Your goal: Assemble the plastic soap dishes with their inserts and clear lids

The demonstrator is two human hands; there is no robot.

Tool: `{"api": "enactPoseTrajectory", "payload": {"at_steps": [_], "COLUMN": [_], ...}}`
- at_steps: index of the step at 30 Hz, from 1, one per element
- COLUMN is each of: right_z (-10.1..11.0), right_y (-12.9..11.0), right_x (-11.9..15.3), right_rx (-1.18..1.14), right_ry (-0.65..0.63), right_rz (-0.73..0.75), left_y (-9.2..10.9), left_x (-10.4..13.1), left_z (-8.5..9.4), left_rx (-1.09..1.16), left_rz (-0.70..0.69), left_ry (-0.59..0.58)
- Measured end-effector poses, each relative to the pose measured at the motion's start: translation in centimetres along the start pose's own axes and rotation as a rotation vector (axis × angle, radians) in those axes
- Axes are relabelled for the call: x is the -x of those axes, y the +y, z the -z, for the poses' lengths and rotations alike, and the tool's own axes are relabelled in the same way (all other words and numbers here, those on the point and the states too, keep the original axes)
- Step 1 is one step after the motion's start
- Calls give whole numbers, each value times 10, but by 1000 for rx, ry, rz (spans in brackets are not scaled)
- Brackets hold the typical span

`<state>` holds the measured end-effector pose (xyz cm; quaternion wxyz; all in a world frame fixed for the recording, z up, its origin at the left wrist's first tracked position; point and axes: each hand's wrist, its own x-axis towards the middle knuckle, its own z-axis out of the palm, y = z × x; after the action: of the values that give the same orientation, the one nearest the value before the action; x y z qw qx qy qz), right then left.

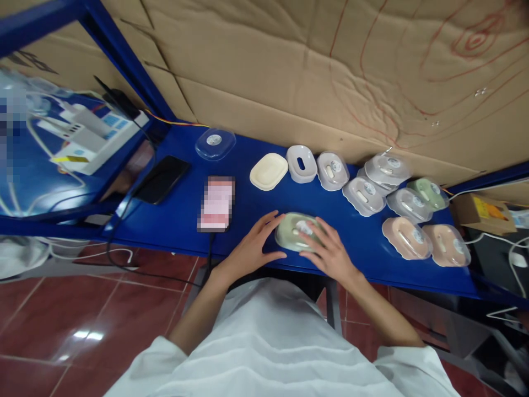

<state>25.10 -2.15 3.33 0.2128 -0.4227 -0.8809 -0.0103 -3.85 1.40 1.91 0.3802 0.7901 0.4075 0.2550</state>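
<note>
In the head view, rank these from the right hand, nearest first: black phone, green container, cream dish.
From the right hand:
1. Green container, at its fingers.
2. Cream dish, ahead and to the left.
3. Black phone, farther left.

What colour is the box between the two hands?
Pale green, under a clear lid; the head view shows it best.

Black letters (32,62) on cardboard (256,41), sticker (304,226) on green case (288,236), seemingly illegible

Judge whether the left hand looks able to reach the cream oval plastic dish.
Probably yes: nothing visible stands between the left hand and the dish, a short way beyond it.
</note>
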Motion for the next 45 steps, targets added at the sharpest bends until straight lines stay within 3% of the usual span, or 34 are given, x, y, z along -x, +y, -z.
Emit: {"api": "enactPoseTrajectory", "payload": {"at_steps": [5,8,10,14,18,21,25,29,32,35,37,39,42,45], "right_z": [19,16,9,-13,-41,-45,-21,-1,-8,-24,-30,-32,-32,-31], "right_y": [79,123,133,108,74,69,68,38,7,-11,-13,-13,-12,-13], "right_x": [-40,-76,-97,-123,-137,-136,-105,-59,-36,-28,-28,-27,-23,-14], "right_rx": [127,245,279,290,219,154,-72,-210,-191,-130,-101,-91,-98,-114], "right_ry": [321,306,259,202,-4,-80,-14,-116,-159,-96,-71,-62,-27,-5], "right_rz": [-277,-443,-501,-412,-242,-243,-203,-51,25,34,14,-6,-30,-62], "left_y": [3,5,9,18,19,10,0,-2,-4,-11,-18,-28,-49,-69], "left_x": [-44,-69,-73,-47,-9,10,15,4,-1,-3,-10,-27,-70,-114], "left_z": [8,10,12,10,3,0,4,9,6,9,23,51,105,147], "left_rx": [-354,-598,-686,-740,-732,-659,-560,-557,-523,-485,-461,-445,-593,-734], "left_rz": [56,174,208,197,194,82,-3,-35,-121,-178,-205,-164,118,452], "left_ry": [259,239,163,115,162,132,153,247,185,93,80,142,363,395]}}
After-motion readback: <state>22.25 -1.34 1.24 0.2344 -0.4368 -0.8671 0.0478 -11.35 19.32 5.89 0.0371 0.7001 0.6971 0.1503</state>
